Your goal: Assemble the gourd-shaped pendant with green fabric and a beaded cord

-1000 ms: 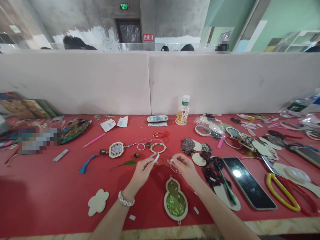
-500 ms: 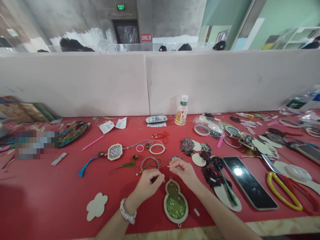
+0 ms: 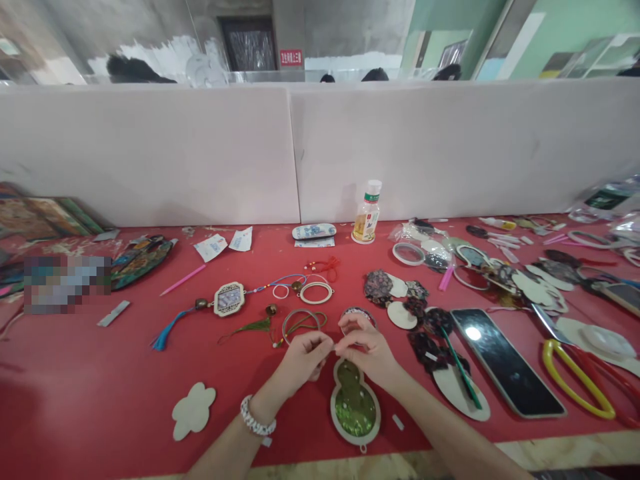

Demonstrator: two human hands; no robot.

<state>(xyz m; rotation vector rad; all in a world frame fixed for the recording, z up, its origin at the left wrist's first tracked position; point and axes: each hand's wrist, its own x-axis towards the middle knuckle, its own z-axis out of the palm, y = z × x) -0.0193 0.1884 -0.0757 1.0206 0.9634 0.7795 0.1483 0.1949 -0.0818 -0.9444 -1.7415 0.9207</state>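
Note:
My left hand [image 3: 304, 359], with a white beaded bracelet [image 3: 256, 417] at the wrist, is closed in a pinch. Its fingertips meet those of my right hand [image 3: 369, 350], which is pinched too. Whatever small thing lies between them is too tiny to make out. Just below the hands, a gourd-shaped pendant [image 3: 356, 407] with a pale rim and green glittery filling lies flat on the red table. Behind my left hand is a thin ring [image 3: 300, 327] beside a green tassel [image 3: 253, 328]. A round patterned piece [image 3: 356, 313] is partly hidden behind my right hand.
A black phone [image 3: 507, 363], yellow-and-red-handled scissors [image 3: 577, 380] and a green stick [image 3: 460, 370] lie to the right. At left are a flower-shaped wooden piece [image 3: 194, 411] and a framed pendant [image 3: 229, 299]. A bottle [image 3: 367, 213] stands before the white partition [image 3: 200, 153].
My two hands have come together, fingertips now meeting above the gourd's top. The left fingers have closed further. The view has tipped slightly downward.

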